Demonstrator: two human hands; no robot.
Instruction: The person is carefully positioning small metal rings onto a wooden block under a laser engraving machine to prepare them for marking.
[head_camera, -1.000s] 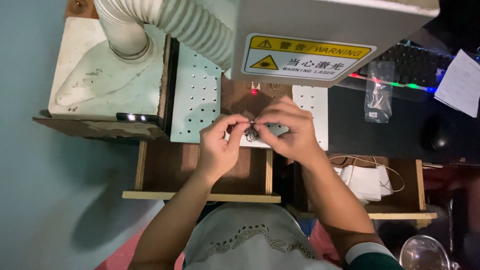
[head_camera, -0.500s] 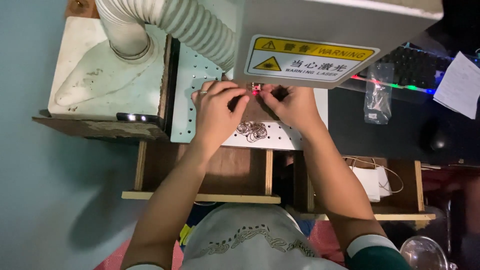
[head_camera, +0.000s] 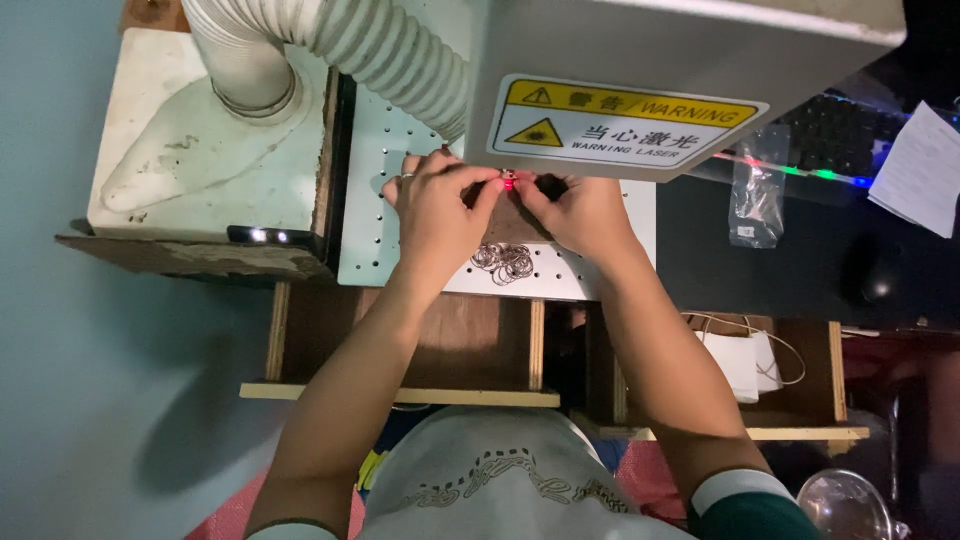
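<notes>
My left hand (head_camera: 440, 205) and my right hand (head_camera: 577, 212) meet fingertip to fingertip under the grey laser head (head_camera: 680, 60), pinching a small item (head_camera: 509, 180) that glows red where the light hits it. What the item is stays too small to tell. Just in front of my hands a pile of several thin metal rings (head_camera: 503, 260) lies on the white perforated work plate (head_camera: 590, 275). A ring sits on a finger of my left hand.
A ribbed white exhaust hose (head_camera: 340, 40) runs into a pale hood (head_camera: 200, 150) at the left. A lit keyboard (head_camera: 840, 135), a clear plastic bag (head_camera: 755, 200), a mouse (head_camera: 880, 280) and paper (head_camera: 925, 165) lie at the right. Wooden shelves (head_camera: 400, 390) stand below.
Both hands moved away from me, from above the ring pile to under the laser head, and the pile now lies uncovered on the plate. A red glow shows at my fingertips.
</notes>
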